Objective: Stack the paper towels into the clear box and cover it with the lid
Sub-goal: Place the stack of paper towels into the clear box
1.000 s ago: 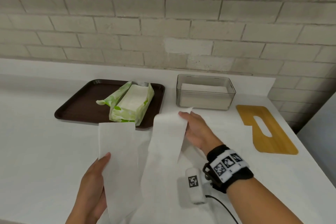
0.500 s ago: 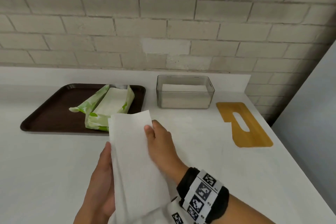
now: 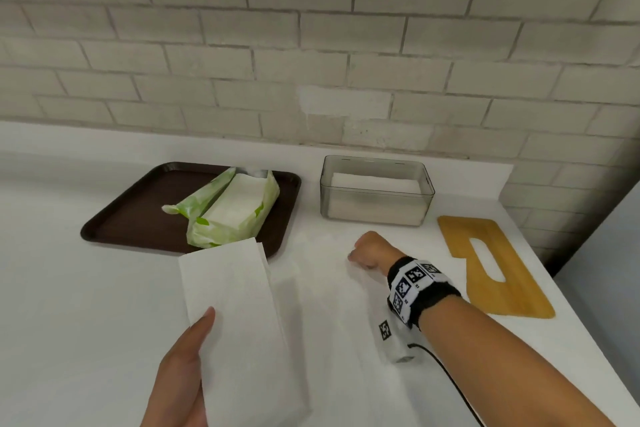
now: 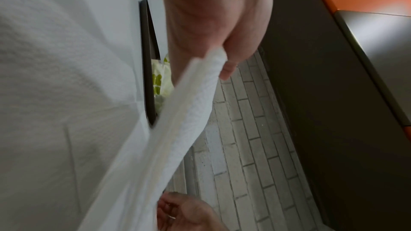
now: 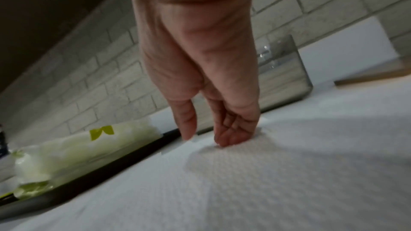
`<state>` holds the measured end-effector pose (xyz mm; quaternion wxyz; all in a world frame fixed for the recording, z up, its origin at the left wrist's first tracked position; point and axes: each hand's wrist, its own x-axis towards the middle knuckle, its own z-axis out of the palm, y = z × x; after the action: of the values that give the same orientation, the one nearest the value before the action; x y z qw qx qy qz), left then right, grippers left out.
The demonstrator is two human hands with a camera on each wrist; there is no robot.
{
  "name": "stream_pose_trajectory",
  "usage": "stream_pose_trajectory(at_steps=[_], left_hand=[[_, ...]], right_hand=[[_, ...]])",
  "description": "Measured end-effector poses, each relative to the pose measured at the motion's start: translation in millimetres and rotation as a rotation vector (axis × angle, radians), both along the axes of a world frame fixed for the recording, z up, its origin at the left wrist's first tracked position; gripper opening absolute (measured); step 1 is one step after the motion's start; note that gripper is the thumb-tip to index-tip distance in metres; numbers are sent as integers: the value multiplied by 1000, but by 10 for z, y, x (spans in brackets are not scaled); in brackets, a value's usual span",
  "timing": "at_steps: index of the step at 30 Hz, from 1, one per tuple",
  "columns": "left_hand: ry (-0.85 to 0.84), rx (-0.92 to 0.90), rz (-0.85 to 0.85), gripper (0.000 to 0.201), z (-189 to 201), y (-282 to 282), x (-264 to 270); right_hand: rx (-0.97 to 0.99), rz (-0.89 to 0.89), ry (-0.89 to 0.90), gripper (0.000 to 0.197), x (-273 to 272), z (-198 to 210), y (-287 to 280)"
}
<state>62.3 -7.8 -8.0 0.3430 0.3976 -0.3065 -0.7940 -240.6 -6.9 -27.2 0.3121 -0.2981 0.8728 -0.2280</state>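
Left hand (image 3: 180, 371), lower left of frame, grips the folded paper towel (image 3: 239, 322); right hand (image 3: 369, 250) hangs relaxed, empty, mid-frame; lay the towel flat, edges squared, into the clear box (image 3: 377, 211) upper right

On my feed: a white, dimple-embossed paper towel (image 3: 239, 322), a dark brown tray (image 3: 138, 215) carrying a green-and-white leaf-printed wrapper (image 3: 225, 232), a smoky clear box (image 3: 377, 211) showing white sheets, a honey-yellow wooden lid (image 3: 519, 295), a black-and-white checker-marked wristband (image 3: 415, 284), white counter (image 3: 69, 305), pale grey brick wall (image 3: 311, 45).
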Motion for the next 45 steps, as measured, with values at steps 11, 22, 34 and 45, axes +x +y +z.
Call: stream_pose_trajectory(at_steps=[11, 22, 34, 45], left_hand=[[-16, 11, 57, 29, -14, 24, 15], [-58, 26, -85, 33, 125, 36, -313], [-187, -404, -296, 19, 127, 244, -990], [-104, -743, -125, 28, 294, 312, -1140]], right_hand=[[-143, 117, -67, 15, 143, -177, -207], [-1055, 13, -821, 10, 515, 857, 531], [-692, -178, -150, 21, 800, 382, 971], [-1059, -165, -306, 20, 803, 544, 1160]])
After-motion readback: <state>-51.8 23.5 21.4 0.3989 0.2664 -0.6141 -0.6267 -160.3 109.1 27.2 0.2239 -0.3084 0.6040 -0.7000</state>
